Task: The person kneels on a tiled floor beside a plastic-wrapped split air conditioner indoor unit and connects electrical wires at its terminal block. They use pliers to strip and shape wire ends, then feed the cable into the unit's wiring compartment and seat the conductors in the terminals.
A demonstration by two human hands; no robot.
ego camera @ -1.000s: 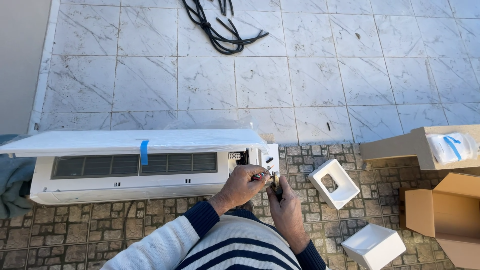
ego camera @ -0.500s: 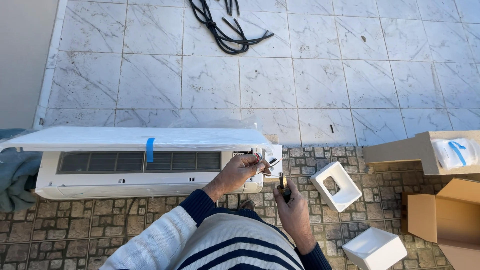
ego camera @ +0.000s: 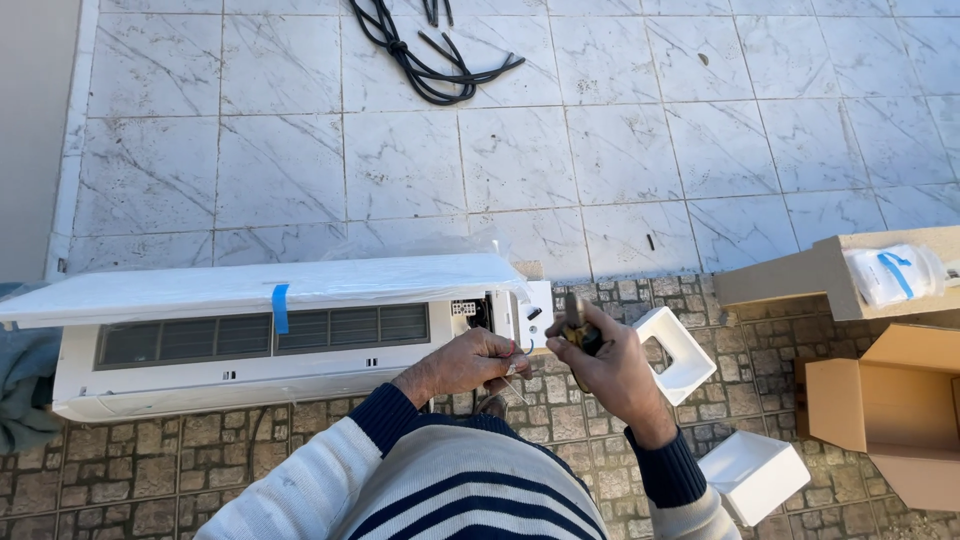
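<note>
Floor, upper part: large white marble-veined tiles point(ego camera: 520, 150), grey grout lines, daylight, soft shadows. Floor, lower part: small brown-grey cobble-pattern pavers point(ego camera: 120, 450). Left edge: plain grey wall point(ego camera: 30, 120) with pale skirting strip. Top centre: coil of black cable point(ego camera: 420, 50) lying on tiles. Right side: open cardboard boxes point(ego camera: 880, 410) on pavers. Left edge, low: grey-blue cloth point(ego camera: 20, 400).

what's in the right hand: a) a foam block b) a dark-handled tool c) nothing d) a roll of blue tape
b: the right hand has its grip closed around a dark-handled tool, raised beside the white air-conditioner unit.
</note>
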